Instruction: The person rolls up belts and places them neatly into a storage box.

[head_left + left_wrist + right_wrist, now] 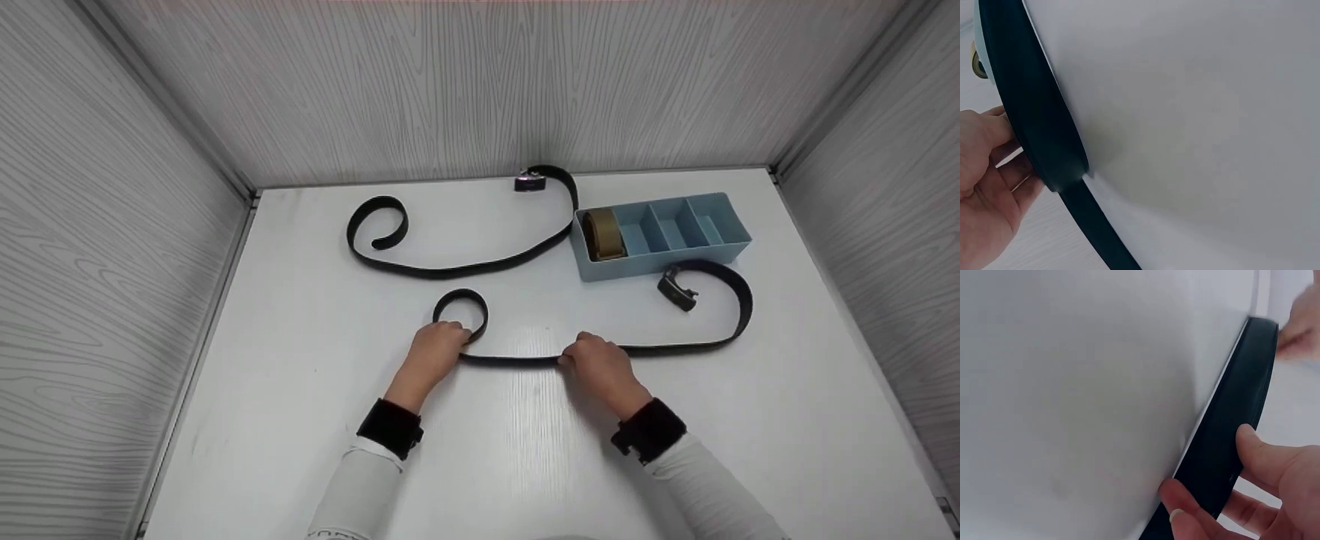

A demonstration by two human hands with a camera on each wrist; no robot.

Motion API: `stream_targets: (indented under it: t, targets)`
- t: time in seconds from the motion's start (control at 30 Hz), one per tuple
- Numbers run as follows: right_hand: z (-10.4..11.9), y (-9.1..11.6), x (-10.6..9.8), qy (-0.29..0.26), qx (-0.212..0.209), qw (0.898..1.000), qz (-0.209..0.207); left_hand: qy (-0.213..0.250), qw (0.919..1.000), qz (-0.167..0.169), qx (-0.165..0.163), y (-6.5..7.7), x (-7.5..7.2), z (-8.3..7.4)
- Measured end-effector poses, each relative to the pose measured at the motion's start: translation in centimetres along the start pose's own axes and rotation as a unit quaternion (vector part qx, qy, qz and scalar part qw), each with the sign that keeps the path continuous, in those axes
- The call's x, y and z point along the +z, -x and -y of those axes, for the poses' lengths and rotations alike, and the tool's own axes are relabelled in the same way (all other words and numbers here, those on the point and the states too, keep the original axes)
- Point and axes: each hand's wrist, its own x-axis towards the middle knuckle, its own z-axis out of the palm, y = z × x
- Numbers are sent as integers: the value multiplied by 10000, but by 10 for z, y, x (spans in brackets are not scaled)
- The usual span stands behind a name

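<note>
A black belt (679, 349) stands on edge across the white table, close in front of me. My left hand (437, 351) grips it beside the round loop at its left end; the left wrist view shows fingers behind the wide dark strap (1039, 101). Farther right along the same belt, my right hand (602, 367) pinches the strap, with the thumb (1252, 444) on one face in the right wrist view. Beyond that hand the belt curves back to its dark buckle (677, 291), near the blue box.
A blue divided box (652, 265) stands at the back right, a coiled tan belt (607, 232) in its left compartment. Behind my hands a second black belt (442, 272) lies curved, its buckle (529, 182) near the back wall. Wood-grain panels (480, 90) enclose the table.
</note>
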Motion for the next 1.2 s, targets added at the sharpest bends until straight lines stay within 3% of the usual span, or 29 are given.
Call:
stream_targets:
  t: [0.17,0.43,0.7,0.93,1.2]
  targets:
    - [-27,-3,-12,-118,173,9997,83,-232,9987,-234,384,4,1,5]
    - [-50,-4,-23,-357,283,9990,-10,-364,9988,-85,313,9,-3,15]
    - [-69,-9,-28,-399,338,9986,-20,411,9987,213,219,14,-11,27]
    - [-81,-14,-31,-404,410,9982,-160,711,9969,272,189,17,-11,29]
    - [-81,-17,-30,-390,407,9983,-151,1565,9858,606,55,18,-9,29]
